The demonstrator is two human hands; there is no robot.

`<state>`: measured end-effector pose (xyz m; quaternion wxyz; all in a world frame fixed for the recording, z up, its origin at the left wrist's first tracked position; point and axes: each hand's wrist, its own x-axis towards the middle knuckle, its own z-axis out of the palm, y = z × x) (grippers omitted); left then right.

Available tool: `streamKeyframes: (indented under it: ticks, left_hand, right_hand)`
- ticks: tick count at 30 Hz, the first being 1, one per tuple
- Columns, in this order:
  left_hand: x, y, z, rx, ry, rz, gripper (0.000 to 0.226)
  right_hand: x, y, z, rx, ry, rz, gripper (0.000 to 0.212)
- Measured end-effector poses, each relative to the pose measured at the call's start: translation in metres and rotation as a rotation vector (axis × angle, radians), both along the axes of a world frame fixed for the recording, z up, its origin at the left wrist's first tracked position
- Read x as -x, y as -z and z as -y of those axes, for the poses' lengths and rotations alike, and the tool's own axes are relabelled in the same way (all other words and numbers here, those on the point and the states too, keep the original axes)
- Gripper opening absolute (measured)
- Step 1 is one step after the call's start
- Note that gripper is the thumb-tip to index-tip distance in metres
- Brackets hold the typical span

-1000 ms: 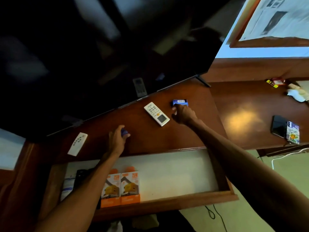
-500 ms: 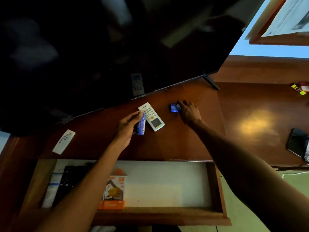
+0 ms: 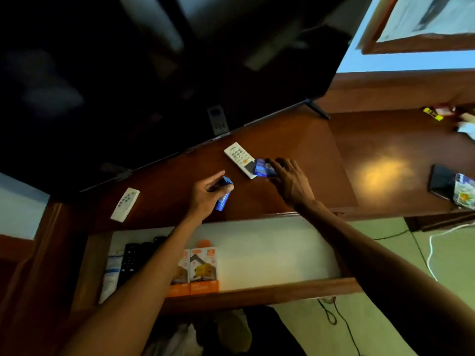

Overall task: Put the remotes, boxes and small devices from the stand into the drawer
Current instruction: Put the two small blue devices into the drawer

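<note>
While both hands (image 3: 290,183) grip boxes, drawer (image 3: 270,253) gapes half-bare.

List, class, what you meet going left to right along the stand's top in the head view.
small white remote → left hand holding a blue box → large white remote → right hand

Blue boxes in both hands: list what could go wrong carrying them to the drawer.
1. The right hand holds its blue box only at the fingertips, right over the white remote; it might slip or nudge the remote.
2. The left hand grips its blue packet loosely, so it could drop short of the drawer.
3. The orange boxes stand in the drawer's front left; the left forearm might knock them.
</note>
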<state>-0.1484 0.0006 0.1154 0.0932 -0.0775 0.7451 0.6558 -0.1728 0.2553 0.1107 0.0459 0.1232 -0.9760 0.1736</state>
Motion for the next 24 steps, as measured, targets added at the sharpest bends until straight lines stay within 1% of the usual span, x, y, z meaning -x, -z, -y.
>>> streamKeyframes:
  ticks: [2, 5, 8, 12, 15, 18, 21, 24]
  left_hand:
    - [-0.019, 0.006, 0.012, 0.009, 0.048, -0.014, 0.053]
    - [-0.056, 0.023, 0.031, 0.053, 0.122, 0.017, 0.045]
    - [-0.092, 0.044, 0.045, 0.207, 0.184, 0.057, 0.042]
    - [-0.123, 0.067, 0.046, 0.437, 0.229, 0.075, 0.044]
    - [-0.130, 0.077, 0.035, 0.511, 0.155, 0.088, 0.040]
    - [-0.128, 0.082, 0.016, 0.544, 0.114, 0.064, 0.039]
    - [-0.122, 0.090, -0.006, 0.590, 0.164, 0.038, 0.037]
    - [-0.114, 0.108, -0.025, 0.702, 0.238, 0.002, 0.032]
  right_hand:
    - [-0.033, -0.002, 0.018, 0.008, -0.015, 0.000, 0.056]
    - [-0.084, 0.007, 0.043, 0.017, -0.034, 0.034, 0.055]
    - [-0.130, 0.023, 0.059, 0.010, -0.041, 0.077, 0.052]
    - [-0.171, 0.050, 0.068, -0.040, -0.003, 0.243, 0.053]
    - [-0.184, 0.075, 0.065, -0.048, 0.093, 0.374, 0.055]
    - [-0.187, 0.095, 0.061, -0.011, 0.232, 0.442, 0.056]
    - [-0.180, 0.108, 0.058, 0.000, 0.299, 0.477, 0.054]
    - [-0.168, 0.119, 0.056, -0.005, 0.320, 0.511, 0.052]
